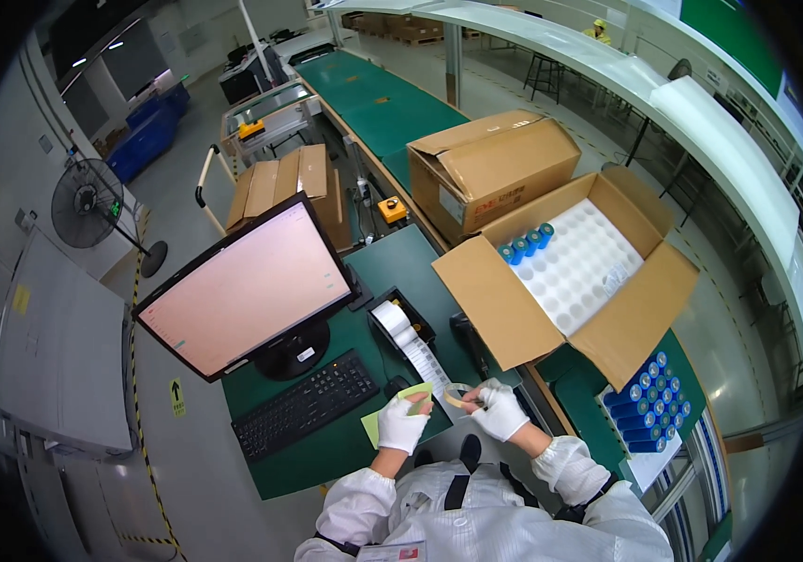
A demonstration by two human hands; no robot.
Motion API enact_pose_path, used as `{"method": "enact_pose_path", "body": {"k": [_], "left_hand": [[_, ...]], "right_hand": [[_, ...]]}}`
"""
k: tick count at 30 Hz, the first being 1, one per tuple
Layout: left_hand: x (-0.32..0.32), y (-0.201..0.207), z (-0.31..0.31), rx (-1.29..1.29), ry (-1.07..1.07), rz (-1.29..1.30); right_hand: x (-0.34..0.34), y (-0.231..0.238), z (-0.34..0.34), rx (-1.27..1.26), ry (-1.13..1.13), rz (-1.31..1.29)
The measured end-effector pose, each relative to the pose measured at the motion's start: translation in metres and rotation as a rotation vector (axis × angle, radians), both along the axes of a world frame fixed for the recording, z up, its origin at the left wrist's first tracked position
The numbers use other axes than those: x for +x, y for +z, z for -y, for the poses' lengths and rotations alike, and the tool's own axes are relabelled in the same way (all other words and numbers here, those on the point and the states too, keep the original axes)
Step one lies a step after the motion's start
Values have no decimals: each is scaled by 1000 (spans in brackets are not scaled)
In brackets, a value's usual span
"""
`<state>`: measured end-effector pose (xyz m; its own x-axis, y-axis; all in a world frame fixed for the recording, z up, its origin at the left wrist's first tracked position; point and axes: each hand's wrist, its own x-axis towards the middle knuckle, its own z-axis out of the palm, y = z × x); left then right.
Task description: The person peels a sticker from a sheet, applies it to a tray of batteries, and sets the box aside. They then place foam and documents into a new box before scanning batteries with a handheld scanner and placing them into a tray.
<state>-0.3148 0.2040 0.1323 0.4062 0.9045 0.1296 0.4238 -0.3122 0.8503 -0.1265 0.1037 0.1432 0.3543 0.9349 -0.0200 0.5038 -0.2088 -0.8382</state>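
Green desk (298, 470) in my feed, grey factory floor (206, 468) around it. Left hand (403, 423) grips a yellow-green sheet (370, 430), right hand (499, 413) pinches a pale ring (449, 393), probably tape, both over the desk's near edge. Fingers partly cover each. I count one monitor (247, 290), one keyboard (306, 405), four blue cylinders (519, 247) in the open carton (490, 295); the cluster (646, 408) at right packs too tightly to tally.

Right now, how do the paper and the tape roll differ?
Colour: the paper is yellow-green; the tape roll is tan.
Shape: the paper is a thin sheet; the tape roll is a ring with an open middle.
Place: the paper is in the left hand; the tape roll is in the right hand.
Shared: each is held by a white-gloved hand.
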Motion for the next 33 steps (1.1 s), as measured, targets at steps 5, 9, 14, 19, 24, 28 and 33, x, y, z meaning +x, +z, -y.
{"method": "enact_pose_path", "body": {"k": [5, 9, 14, 19, 24, 28, 33], "left_hand": [[20, 7, 11, 152, -113, 41], [20, -5, 13, 84, -111, 69], [22, -12, 11, 19, -78, 50], [22, -10, 28, 232, -78, -80], [19, -13, 38, 192, -55, -201], [18, -9, 39, 210, -48, -197], [19, -10, 37, 219, -44, -162]], "right_hand": [[-12, 10, 4, 148, 51, 252], [-16, 7, 7, 145, -1, 287], [-19, 4, 12, 87, -3, 233], [-23, 7, 13, 16, 5, 368], [-26, -11, 18, -129, -49, 449], [-29, -12, 15, -137, -118, 472], [-30, -24, 17, 156, -151, 372]]}}
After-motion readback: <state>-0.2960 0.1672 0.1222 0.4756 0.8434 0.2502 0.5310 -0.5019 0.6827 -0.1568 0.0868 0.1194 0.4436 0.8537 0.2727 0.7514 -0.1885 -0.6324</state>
